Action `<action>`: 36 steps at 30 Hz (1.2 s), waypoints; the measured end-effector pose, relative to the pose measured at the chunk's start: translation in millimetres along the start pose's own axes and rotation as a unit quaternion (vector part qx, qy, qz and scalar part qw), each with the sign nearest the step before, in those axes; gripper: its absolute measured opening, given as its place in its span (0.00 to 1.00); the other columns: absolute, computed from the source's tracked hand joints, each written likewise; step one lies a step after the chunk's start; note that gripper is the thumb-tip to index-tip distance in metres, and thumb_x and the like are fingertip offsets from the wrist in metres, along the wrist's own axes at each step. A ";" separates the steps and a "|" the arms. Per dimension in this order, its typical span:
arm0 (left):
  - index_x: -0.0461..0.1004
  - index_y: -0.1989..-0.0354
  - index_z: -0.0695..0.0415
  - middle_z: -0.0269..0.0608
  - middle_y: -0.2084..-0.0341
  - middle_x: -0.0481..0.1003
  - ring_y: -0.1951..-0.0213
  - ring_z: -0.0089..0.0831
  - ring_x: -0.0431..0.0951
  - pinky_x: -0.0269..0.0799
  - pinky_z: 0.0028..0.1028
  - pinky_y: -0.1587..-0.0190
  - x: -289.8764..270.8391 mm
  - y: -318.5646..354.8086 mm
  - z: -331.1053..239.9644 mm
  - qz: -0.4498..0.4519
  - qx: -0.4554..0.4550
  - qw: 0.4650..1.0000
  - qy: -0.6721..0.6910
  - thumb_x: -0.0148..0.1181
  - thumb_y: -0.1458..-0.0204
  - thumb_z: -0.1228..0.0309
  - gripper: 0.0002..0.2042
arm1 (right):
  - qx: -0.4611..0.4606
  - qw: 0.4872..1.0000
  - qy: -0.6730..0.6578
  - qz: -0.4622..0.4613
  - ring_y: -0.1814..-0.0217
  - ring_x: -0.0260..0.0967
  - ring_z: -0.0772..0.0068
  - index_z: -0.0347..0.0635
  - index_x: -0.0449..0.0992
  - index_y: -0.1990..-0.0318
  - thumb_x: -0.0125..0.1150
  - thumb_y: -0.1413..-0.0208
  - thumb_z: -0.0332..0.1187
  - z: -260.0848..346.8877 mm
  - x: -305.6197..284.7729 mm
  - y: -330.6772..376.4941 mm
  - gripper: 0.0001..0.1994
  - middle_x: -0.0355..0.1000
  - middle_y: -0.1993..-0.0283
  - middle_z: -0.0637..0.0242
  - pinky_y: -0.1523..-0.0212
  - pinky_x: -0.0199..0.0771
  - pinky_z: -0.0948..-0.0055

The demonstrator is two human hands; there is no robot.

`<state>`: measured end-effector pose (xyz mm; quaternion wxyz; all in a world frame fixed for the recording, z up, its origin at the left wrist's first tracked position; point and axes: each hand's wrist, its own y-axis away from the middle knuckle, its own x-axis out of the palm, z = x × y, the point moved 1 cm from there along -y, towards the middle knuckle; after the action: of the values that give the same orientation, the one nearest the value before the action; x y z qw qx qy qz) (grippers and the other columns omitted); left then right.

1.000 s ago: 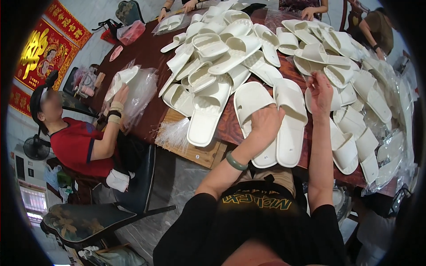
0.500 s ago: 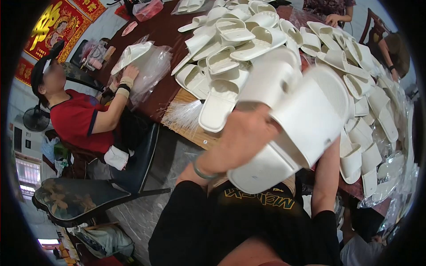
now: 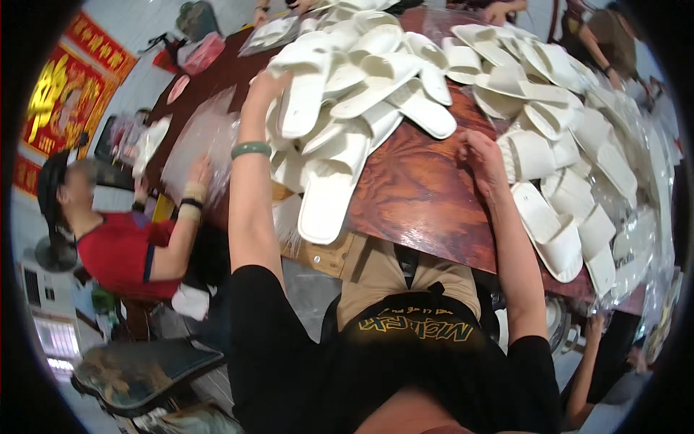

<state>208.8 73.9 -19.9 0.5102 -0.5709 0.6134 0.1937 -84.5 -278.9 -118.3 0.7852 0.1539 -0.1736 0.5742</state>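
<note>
My left hand (image 3: 267, 87), with a green bangle at its wrist, reaches to the left side of a heaped pile of white slippers. Its fingers are closed at the edge of a white slipper (image 3: 302, 98) that lies sloping on the pile; some fingertips are hidden. Over the bare brown wooden tabletop (image 3: 419, 195), my right hand (image 3: 481, 160) is half curled with fingers apart and nothing in it. Close beside it is the right-hand heap of white slippers (image 3: 531, 155). Another white slipper (image 3: 325, 199) hangs toward me from the left pile.
At the left, a person in a red shirt (image 3: 123, 249) handles clear plastic bags (image 3: 202, 145). White plastic ties (image 3: 288, 226) lie near the table's front edge. Clear wrapping (image 3: 636, 249) runs along the right side. Other people's hands (image 3: 502, 11) show across the table.
The slippers held in front of me have left my hands. My left hand has moved forward and left to the pile; my right hand now shows above the table. My view has shifted.
</note>
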 end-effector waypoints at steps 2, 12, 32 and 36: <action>0.72 0.55 0.66 0.60 0.56 0.72 0.52 0.47 0.73 0.65 0.38 0.51 25.3 -8.3 64.0 0.022 -0.025 0.992 -0.121 0.43 0.43 0.56 0.23 | 0.025 1.000 0.015 0.001 0.78 0.56 0.82 0.46 0.69 0.74 0.57 0.47 0.36 -15.6 14.3 -6.3 0.08 0.60 0.79 0.76 0.76 0.57 0.79; 0.74 0.67 0.75 0.50 0.77 0.75 0.73 0.37 0.74 0.67 0.38 0.67 16.5 13.3 46.8 0.009 -0.147 0.989 0.016 0.49 0.49 0.45 0.33 | -0.108 0.981 0.159 0.024 0.76 0.61 0.84 0.38 0.76 0.71 0.60 0.48 0.37 -26.9 0.8 -9.0 0.10 0.67 0.77 0.75 0.75 0.61 0.81; 0.74 0.64 0.65 0.28 0.82 0.67 0.81 0.13 0.61 0.54 0.15 0.79 -12.3 299.3 -202.6 0.257 -0.053 0.880 0.395 0.51 0.43 0.68 0.11 | -0.354 0.611 0.621 -0.340 0.58 0.69 0.53 0.35 0.71 0.60 0.59 0.53 0.23 69.4 -88.2 225.5 0.11 0.70 0.61 0.54 0.57 0.70 0.62; 0.72 0.57 0.65 0.45 0.65 0.77 0.61 0.30 0.76 0.69 0.26 0.56 67.6 288.5 -295.3 0.411 0.170 0.820 0.361 0.50 0.43 0.65 0.14 | -0.306 0.517 0.665 -0.443 0.58 0.68 0.53 0.35 0.71 0.57 0.59 0.51 0.28 84.1 -152.3 231.8 0.13 0.71 0.59 0.55 0.57 0.69 0.64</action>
<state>-158.1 -123.5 -57.3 0.2139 -0.1991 0.9546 0.0582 -356.6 -377.2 -101.8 0.8228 -0.4659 0.3254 -0.0020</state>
